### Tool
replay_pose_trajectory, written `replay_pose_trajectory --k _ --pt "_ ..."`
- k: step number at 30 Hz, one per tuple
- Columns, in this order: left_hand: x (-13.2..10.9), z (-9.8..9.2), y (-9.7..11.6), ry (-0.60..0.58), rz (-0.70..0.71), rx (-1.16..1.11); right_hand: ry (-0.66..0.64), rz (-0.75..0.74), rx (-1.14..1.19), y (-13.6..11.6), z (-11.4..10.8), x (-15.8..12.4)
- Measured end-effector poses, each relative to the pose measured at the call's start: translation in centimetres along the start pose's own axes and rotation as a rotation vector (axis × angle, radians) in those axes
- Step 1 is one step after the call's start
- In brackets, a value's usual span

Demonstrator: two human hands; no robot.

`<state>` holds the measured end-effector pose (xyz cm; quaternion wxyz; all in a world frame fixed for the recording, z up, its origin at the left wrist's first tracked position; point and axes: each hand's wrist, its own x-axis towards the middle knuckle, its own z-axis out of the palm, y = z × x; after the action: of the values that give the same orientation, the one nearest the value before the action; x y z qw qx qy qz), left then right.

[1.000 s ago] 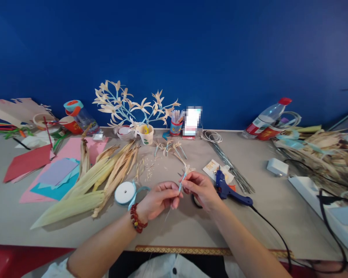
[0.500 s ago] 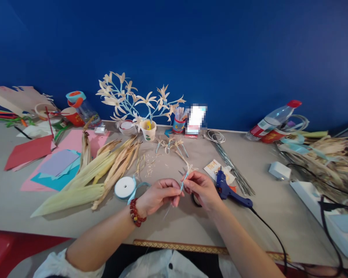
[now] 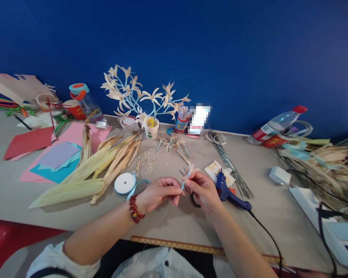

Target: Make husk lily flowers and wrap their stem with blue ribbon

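My left hand (image 3: 159,193) and my right hand (image 3: 202,189) meet above the table's middle, both pinched on a thin stem wrapped in light blue ribbon (image 3: 185,181) with a small corn-husk flower (image 3: 189,168) at its top. A red bead bracelet (image 3: 134,209) is on my left wrist. A white spool of blue ribbon (image 3: 124,183) lies just left of my left hand. A blue glue gun (image 3: 229,190) lies just right of my right hand, its black cord running toward the table's front edge.
Dried corn husks (image 3: 89,173) and coloured paper sheets (image 3: 52,158) lie at left. A cup with a husk-flower branch (image 3: 145,100) stands at the back, thin wires (image 3: 234,170) to its right. A bottle (image 3: 275,125), husk pile (image 3: 324,158) and power strip (image 3: 321,204) fill the right.
The camera has tilted and drifted, so the whole table shifts slightly in view. Both hands stay pinched on the ribbon-wrapped stem in nearly the same place.
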<state>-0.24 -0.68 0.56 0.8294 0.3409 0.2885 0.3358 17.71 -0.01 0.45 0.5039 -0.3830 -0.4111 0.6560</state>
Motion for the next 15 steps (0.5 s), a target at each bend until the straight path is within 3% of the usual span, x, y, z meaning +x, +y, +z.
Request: replay_pose_trajectory --k 15 --pt "0.04 0.08 -0.03 0.001 0.004 -0.01 0.005 -0.019 -0.007 0.45 -0.29 0.05"
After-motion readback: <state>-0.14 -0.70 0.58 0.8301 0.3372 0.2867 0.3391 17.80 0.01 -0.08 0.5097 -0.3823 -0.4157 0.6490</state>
